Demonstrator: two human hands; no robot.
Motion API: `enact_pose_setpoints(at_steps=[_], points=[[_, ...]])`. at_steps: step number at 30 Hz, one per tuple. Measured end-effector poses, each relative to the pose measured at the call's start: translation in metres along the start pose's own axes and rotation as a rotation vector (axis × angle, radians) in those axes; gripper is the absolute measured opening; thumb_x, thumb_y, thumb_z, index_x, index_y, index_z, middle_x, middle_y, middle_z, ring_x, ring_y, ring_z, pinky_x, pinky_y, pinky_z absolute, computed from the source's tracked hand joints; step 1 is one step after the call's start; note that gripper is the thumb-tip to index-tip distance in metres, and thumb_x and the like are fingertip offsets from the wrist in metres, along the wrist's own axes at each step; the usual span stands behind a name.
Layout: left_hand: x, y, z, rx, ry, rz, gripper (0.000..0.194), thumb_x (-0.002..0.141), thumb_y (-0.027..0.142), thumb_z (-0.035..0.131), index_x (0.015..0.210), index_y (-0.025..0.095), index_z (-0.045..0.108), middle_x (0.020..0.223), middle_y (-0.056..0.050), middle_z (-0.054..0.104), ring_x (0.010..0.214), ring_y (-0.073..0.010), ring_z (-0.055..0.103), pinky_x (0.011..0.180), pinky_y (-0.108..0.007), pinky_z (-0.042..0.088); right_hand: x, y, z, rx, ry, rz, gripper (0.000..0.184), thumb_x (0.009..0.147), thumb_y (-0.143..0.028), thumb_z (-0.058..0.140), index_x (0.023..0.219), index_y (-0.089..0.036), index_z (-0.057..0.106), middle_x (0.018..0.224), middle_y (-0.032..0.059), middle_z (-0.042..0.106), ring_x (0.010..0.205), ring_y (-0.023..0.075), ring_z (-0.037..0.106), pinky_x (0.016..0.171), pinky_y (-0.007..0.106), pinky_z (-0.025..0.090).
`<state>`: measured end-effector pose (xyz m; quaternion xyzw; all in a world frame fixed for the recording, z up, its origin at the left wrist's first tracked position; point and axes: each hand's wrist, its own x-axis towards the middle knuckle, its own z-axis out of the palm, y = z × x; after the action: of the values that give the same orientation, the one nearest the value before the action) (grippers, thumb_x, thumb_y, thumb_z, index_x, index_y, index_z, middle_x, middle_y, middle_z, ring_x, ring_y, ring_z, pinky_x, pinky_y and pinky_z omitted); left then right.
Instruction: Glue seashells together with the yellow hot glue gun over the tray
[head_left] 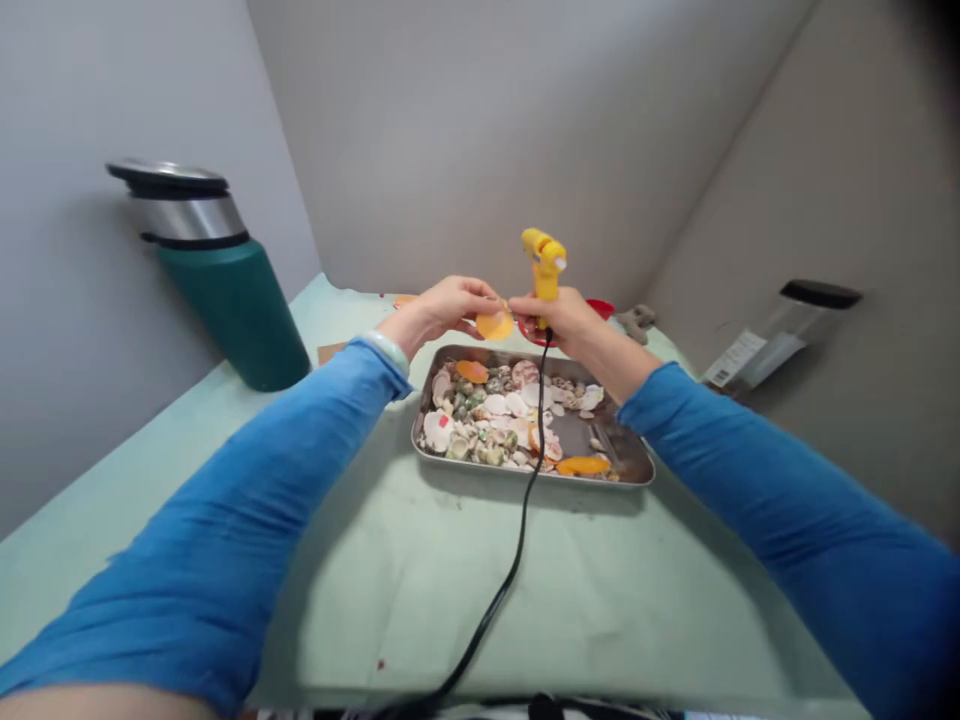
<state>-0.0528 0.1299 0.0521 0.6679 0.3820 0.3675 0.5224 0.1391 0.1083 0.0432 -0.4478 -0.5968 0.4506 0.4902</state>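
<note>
Left hand (455, 302) had a narrow pinch grip on a thin orange disc (495, 325), held up over the far edge of the metal tray (574, 434). Right hand (574, 318) had its grip wrapped round the handle of a yellow glue gun (547, 272), body above the fist, just right of the disc. Right fingertips reached toward the disc's edge (contact or not, couldn't tell). Nozzle tip didn't show clearly either.

For good handling, the disc probably wanted holding by its rim only, face free, fingers well off any hot tip. Light pressure seemed wise, as it looked thin. The gun looked best kept steady, wrist braced, trigger squeezed gently.

Main snag risk, in my judgement: the black cord (523, 515), which ran down across the seashells (517, 404) and the tray's near edge onto the desk (420, 600); slack to one side would have spared loose shells a dragging.
</note>
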Motion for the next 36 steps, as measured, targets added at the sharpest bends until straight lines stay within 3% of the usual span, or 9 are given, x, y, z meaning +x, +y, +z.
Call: enact_pose_setpoints(at_steps=[10, 17, 20, 22, 25, 29, 33, 36], points=[[0.008, -0.015, 0.012, 0.019, -0.118, -0.164, 0.022, 0.066, 0.025, 0.082, 0.081, 0.014, 0.071, 0.079, -0.006, 0.071, 0.065, -0.0147, 0.064, 0.058, -0.025, 0.052, -0.007, 0.028, -0.011, -0.137, 0.056, 0.048, 0.035, 0.062, -0.042, 0.083, 0.064, -0.018, 0.057, 0.052, -0.0038, 0.05, 0.044, 0.0083, 0.041, 0.042, 0.024, 0.031], [0.073, 0.0, 0.023, 0.109, -0.227, -0.167, 0.014, 0.06, 0.011, 0.078, 0.072, 0.017, 0.072, 0.063, -0.001, 0.065, 0.073, -0.0167, 0.068, 0.07, -0.026, 0.052, -0.019, 0.032, -0.024, -0.14, 0.249, 0.074, 0.038, 0.062, -0.043, 0.084, 0.064, -0.018, 0.056, 0.054, -0.0029, 0.052, 0.045, 0.0075, 0.038, 0.04, 0.023, 0.028], [0.092, 0.004, 0.034, 0.141, -0.402, -0.199, 0.015, 0.061, 0.011, 0.078, 0.074, 0.016, 0.073, 0.068, -0.002, 0.066, 0.078, -0.0176, 0.069, 0.073, -0.027, 0.051, -0.024, 0.028, -0.03, -0.165, 0.398, 0.069, 0.036, 0.063, -0.041, 0.083, 0.064, -0.017, 0.057, 0.055, -0.002, 0.054, 0.048, 0.008, 0.042, 0.043, 0.023, 0.032], [0.095, 0.003, 0.038, 0.153, -0.478, -0.215, 0.014, 0.063, 0.012, 0.078, 0.076, 0.015, 0.073, 0.071, -0.003, 0.067, 0.079, -0.0177, 0.069, 0.075, -0.029, 0.051, -0.025, 0.023, -0.035, -0.204, 0.41, 0.07, 0.034, 0.064, -0.04, 0.083, 0.065, -0.017, 0.059, 0.055, -0.0014, 0.055, 0.05, 0.009, 0.045, 0.044, 0.023, 0.035], [0.091, 0.001, 0.037, 0.152, -0.438, -0.217, 0.011, 0.067, 0.014, 0.077, 0.076, 0.015, 0.072, 0.072, -0.004, 0.067, 0.078, -0.0174, 0.069, 0.077, -0.031, 0.051, -0.021, 0.015, -0.043, -0.285, 0.254, 0.09, 0.033, 0.068, -0.043, 0.083, 0.067, -0.016, 0.064, 0.058, 0.0019, 0.059, 0.052, 0.0107, 0.049, 0.045, 0.023, 0.037], [0.071, 0.0, 0.024, 0.144, -0.251, -0.215, 0.013, 0.068, 0.015, 0.078, 0.08, 0.015, 0.072, 0.072, -0.004, 0.067, 0.078, -0.0181, 0.069, 0.079, -0.033, 0.052, -0.003, -0.001, -0.052, -0.411, 0.056, 0.092, 0.036, 0.077, -0.048, 0.076, 0.066, -0.016, 0.065, 0.062, 0.0049, 0.063, 0.051, 0.0109, 0.051, 0.046, 0.024, 0.038], [0.024, 0.0, 0.003, 0.126, -0.063, -0.279, 0.014, 0.07, 0.019, 0.078, 0.082, 0.015, 0.071, 0.076, -0.006, 0.07, 0.078, -0.0179, 0.068, 0.077, -0.032, 0.053, 0.029, -0.032, -0.05, -0.536, -0.273, 0.077, 0.035, 0.074, -0.049, 0.08, 0.071, -0.016, 0.069, 0.058, 0.0031, 0.06, 0.051, 0.0118, 0.054, 0.048, 0.025, 0.04], [-0.021, -0.004, -0.007, 0.088, 0.124, -0.269, 0.017, 0.072, 0.024, 0.076, 0.085, 0.015, 0.07, 0.083, -0.007, 0.071, 0.078, -0.017, 0.068, 0.073, -0.03, 0.053, 0.047, -0.05, -0.038, -0.589, -0.414, -0.01, 0.038, 0.074, -0.053, 0.078, 0.075, -0.015, 0.071, 0.061, 0.0042, 0.063, 0.05, 0.0115, 0.053, 0.048, 0.025, 0.042]])
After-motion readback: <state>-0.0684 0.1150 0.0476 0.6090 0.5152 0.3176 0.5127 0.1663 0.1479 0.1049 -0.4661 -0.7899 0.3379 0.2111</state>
